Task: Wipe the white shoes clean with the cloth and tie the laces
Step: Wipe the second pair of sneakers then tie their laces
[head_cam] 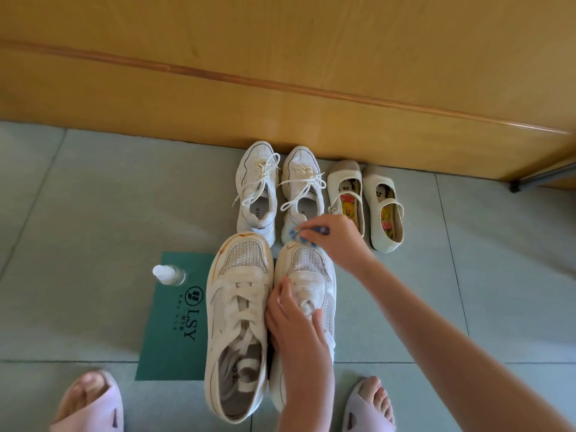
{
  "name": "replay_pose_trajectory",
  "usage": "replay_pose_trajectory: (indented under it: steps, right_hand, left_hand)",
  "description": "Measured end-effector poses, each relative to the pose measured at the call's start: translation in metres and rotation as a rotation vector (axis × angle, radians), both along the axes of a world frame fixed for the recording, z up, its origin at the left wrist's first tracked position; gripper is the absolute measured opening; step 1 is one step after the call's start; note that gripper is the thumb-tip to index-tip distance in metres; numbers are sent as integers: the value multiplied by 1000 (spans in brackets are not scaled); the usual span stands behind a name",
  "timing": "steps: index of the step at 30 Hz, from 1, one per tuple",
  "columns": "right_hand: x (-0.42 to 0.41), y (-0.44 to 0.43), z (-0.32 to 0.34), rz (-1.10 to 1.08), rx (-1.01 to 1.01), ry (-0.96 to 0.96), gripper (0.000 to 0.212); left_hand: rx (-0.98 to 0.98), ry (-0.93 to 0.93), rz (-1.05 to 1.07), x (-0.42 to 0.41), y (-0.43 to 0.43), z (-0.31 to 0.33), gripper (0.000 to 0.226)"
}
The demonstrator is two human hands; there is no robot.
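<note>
At the right edge of the mat (pixel 162 338), the left hand (pixel 293 322) gripped the light, soft-looking shoe (pixel 311 266) over its laces (pixel 308 293), likely the firmest hold. The right hand (pixel 335 241) pinched the limp cloth (pixel 294 236) at the toe.

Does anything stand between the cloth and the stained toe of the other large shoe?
Nothing visible does. The right hand holds the cloth on the right shoe's toe; the stained toe lies bare just beside it.
</note>
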State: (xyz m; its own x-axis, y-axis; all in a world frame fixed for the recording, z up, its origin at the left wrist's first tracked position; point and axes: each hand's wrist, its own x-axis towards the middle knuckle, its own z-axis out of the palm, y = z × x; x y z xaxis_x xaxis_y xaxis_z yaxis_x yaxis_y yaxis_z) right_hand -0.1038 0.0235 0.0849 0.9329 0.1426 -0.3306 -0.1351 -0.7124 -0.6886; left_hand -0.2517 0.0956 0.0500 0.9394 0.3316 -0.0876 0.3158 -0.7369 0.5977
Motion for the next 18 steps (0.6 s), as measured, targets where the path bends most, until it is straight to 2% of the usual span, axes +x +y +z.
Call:
replay_pose_trajectory:
  steps: [5, 10, 13, 18]
  right_hand:
    - [17, 36, 4, 394, -228, 38, 14]
    - [10, 44, 8, 549, -356, -14, 20]
    - [11, 36, 11, 509, -348, -3, 21]
    - [27, 25, 7, 242, -278, 44, 18]
  left_hand:
    - [-2, 20, 9, 1, -2, -1, 70]
    - [-3, 5, 19, 1, -1, 0, 69]
    - [-13, 0, 25, 1, -2, 2, 67]
    - [-19, -5, 25, 0, -1, 4, 67]
